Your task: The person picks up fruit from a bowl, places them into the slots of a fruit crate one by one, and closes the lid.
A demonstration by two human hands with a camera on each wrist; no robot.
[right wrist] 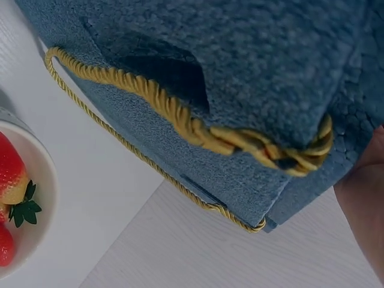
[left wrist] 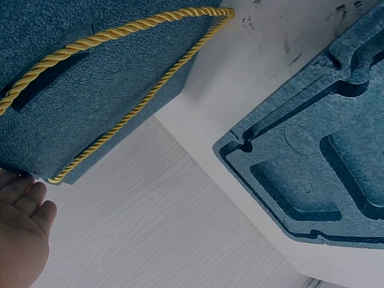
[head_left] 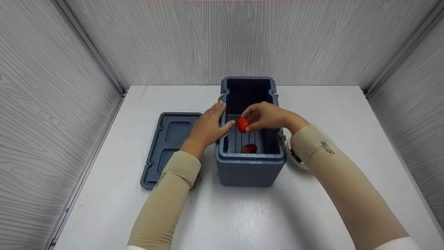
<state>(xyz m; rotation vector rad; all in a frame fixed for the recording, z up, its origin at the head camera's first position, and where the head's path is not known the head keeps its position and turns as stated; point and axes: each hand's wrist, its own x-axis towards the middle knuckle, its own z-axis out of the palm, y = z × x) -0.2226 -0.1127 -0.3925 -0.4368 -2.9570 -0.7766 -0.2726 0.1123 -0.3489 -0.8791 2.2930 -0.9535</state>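
Note:
My right hand [head_left: 269, 116] is over the open top of a blue foam box [head_left: 250, 172], pinching a red strawberry [head_left: 243, 124] between thumb and fingers. On the box floor lies another red fruit [head_left: 249, 148], dark and partly shaded. Along the box's left rim rests my left hand [head_left: 208, 126], fingers extended and thumb spread over the edge. In the left wrist view, the fingers of that left hand [left wrist: 24, 222] touch the box's upper edge. The right wrist view catches only a bit of the right hand [right wrist: 363, 198]; the strawberry is hidden there.
Left of the box lies its blue lid [head_left: 177, 133], inner side up. A white bowl [right wrist: 45, 174] with strawberries [right wrist: 9, 171] stands to the right, partly behind the right forearm in the head view. Yellow rope handles [left wrist: 138, 24] hang on the box sides. Panels wall in the white table.

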